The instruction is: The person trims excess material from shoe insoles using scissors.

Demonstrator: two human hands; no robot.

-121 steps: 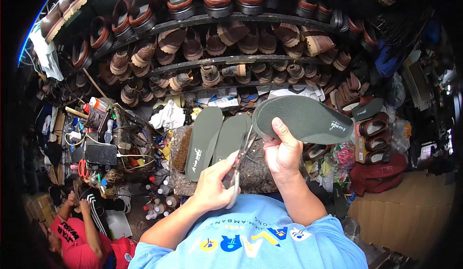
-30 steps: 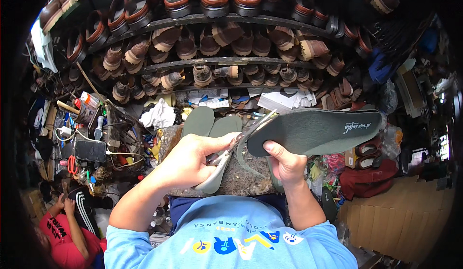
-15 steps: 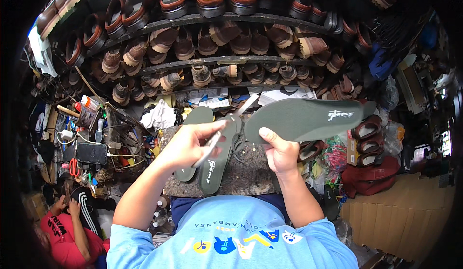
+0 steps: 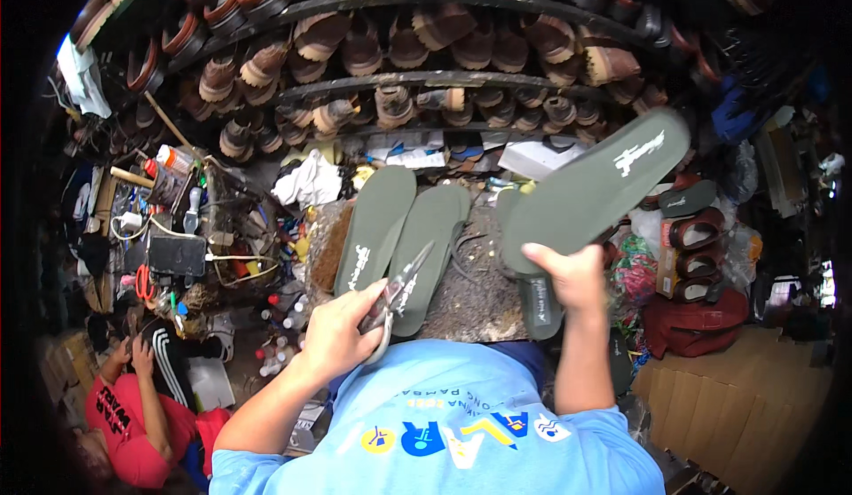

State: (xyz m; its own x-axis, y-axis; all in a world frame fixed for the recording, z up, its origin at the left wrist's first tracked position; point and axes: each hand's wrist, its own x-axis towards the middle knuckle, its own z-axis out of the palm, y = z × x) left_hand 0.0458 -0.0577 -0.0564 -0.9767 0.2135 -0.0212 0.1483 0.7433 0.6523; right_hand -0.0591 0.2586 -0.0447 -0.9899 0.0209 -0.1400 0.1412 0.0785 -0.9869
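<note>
Your left fingers (image 4: 351,304) wrap scissors (image 4: 395,295); right hand (image 4: 568,273) pinches raised insole (image 4: 590,193), frame centre. Grip seems shallow; insole could slip.

A long, dark green foam insole (image 4: 593,192) with a small white mark near its far end was up in the air at the right, tilted so its toe pointed far and right, its near heel end pinched in the right hand (image 4: 568,275). Over on the left, a pair of metal scissors (image 4: 395,297) sat in the left hand (image 4: 339,331), blades slightly parted and pointing far and right, tips lying over a flat dark green insole (image 4: 429,251) on the worn grey work block (image 4: 475,295). Just left of that one lay a second flat dark green insole (image 4: 376,226), side by side and touching it.
</note>
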